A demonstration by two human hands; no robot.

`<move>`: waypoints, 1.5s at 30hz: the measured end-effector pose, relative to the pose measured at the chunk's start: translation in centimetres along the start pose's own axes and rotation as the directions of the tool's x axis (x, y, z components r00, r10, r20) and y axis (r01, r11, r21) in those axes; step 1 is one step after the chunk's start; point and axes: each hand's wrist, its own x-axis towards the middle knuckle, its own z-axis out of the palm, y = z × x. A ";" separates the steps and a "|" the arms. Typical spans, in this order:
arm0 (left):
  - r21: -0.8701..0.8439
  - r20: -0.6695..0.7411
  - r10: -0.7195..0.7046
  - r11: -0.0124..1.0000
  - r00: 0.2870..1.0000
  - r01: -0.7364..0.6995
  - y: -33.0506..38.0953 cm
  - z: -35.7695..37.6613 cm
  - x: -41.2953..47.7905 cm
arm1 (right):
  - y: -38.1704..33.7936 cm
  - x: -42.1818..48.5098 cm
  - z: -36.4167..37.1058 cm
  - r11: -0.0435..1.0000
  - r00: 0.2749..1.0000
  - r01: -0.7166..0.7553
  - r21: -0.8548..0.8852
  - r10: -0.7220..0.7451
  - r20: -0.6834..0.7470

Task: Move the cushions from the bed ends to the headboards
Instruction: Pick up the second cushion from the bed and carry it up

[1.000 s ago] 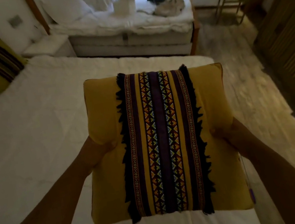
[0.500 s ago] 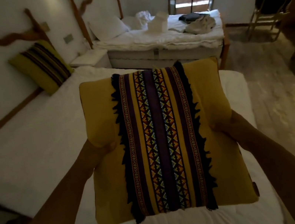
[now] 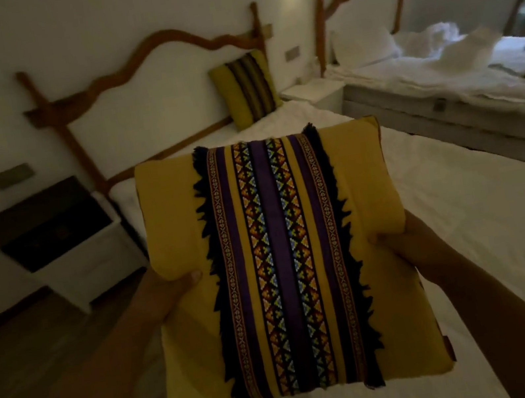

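both hands, left hand (image 3: 168, 289) and right hand (image 3: 410, 240), grip yellow cushion (image 3: 286, 264) sides above white bed (image 3: 465, 217).

Both arms stretched forward, forearms bare, angled inward from lower corners. Grip: left hand (image 3: 170, 292) on left edge of cushion (image 3: 286, 264), thumb over front face. Same for right hand (image 3: 407, 244) on right edge. Other fingers hidden behind. Hands roughly level.
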 end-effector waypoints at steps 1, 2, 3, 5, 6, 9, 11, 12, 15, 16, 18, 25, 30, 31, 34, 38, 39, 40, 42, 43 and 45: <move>0.000 -0.030 0.002 1.000 1.000 -0.002 -0.1 -1.5 -0.6 | -0.2 0.8 1.6 1.000 0.999 0.006 -0.010 -0.005 0.033; 0.002 -0.062 0.003 1.000 0.998 -0.003 -0.3 -3.1 -1.0 | -0.5 1.7 3.2 1.000 0.998 0.005 -0.014 -0.004 0.060; 0.000 -0.097 -0.002 1.000 0.995 0.002 -0.5 -4.8 -1.4 | -0.8 2.6 5.0 1.000 0.996 0.000 -0.010 0.001 0.086; -0.028 -0.167 -0.012 1.000 0.986 0.007 -1.1 -8.5 -2.0 | -1.4 4.5 8.9 1.000 0.989 -0.004 0.003 0.004 0.145; -0.049 -0.192 -0.013 0.999 0.981 0.004 -1.4 -10.4 -2.3 | -1.8 5.4 11.0 1.000 0.985 0.001 0.006 -0.002 0.174; -0.078 -0.256 -0.009 0.997 0.967 -0.012 -2.4 -16.2 -2.4 | -2.7 8.1 17.8 1.000 0.970 0.016 -0.002 -0.015 0.243; -0.100 -0.304 -0.012 0.995 0.952 -0.019 -3.1 -20.4 -2.3 | -3.1 10.1 22.7 1.000 0.958 0.021 -0.023 -0.013 0.288; -0.113 -0.327 -0.021 0.993 0.945 -0.017 -3.3 -22.5 -2.3 | -3.3 10.9 25.0 0.999 0.952 0.019 -0.026 -0.010 0.305; -0.128 -0.369 -0.027 0.992 0.929 -0.022 -4.0 -28.6 -1.9 | -3.6 13.1 31.9 0.999 0.940 0.014 -0.048 0.003 0.340; -0.128 -0.382 -0.025 0.991 0.924 -0.026 -4.2 -30.5 -1.7 | -3.6 13.8 34.0 0.998 0.935 0.016 -0.055 0.004 0.354; -0.151 -0.413 -0.037 0.988 0.910 -0.029 -4.5 -33.9 -1.4 | -4.1 15.0 37.9 0.999 0.926 0.019 -0.051 0.002 0.378; -0.150 -0.464 -0.015 0.987 0.886 -0.062 -4.3 -42.2 -0.8 | -6.0 18.4 48.1 0.997 0.899 0.027 -0.069 0.006 0.438; -0.170 -0.487 -0.027 0.983 0.873 -0.065 -4.1 -45.2 1.7 | -5.5 22.0 52.3 0.997 0.899 -0.019 -0.079 0.052 0.435; -0.162 -0.494 -0.026 0.985 0.869 -0.063 -4.0 -45.7 2.5 | -5.5 23.0 52.9 0.997 0.899 -0.023 -0.078 0.055 0.435; -0.156 -0.507 -0.038 0.987 0.861 -0.049 -3.9 -47.2 5.9 | -5.2 26.6 54.5 0.997 0.900 -0.035 -0.068 0.061 0.432; -0.154 -0.483 -0.054 0.988 0.874 -0.024 -3.5 -49.2 12.5 | -4.6 33.2 56.4 0.998 0.902 -0.036 -0.056 0.057 0.429; -0.151 -0.481 -0.061 0.988 0.875 -0.014 -3.2 -49.5 14.4 | -4.6 35.1 56.8 0.998 0.903 -0.040 -0.052 0.058 0.425; -0.155 -0.480 -0.071 0.988 0.874 -0.005 -2.9 -49.9 16.4 | -4.5 37.0 57.3 0.998 0.905 -0.046 -0.046 0.061 0.422; -0.165 -0.477 -0.086 0.986 0.875 0.007 -2.0 -50.7 20.6 | -4.4 41.2 58.1 0.998 0.906 -0.056 -0.031 0.064 0.417; -0.161 -0.474 -0.093 0.987 0.876 0.017 -1.4 -51.0 22.7 | -4.4 43.2 58.5 0.998 0.908 -0.065 -0.027 0.070 0.414; -0.139 -0.476 -0.113 0.989 0.872 0.052 0.1 -51.6 27.1 | -4.8 47.0 59.1 0.996 0.910 -0.089 -0.023 0.091 0.405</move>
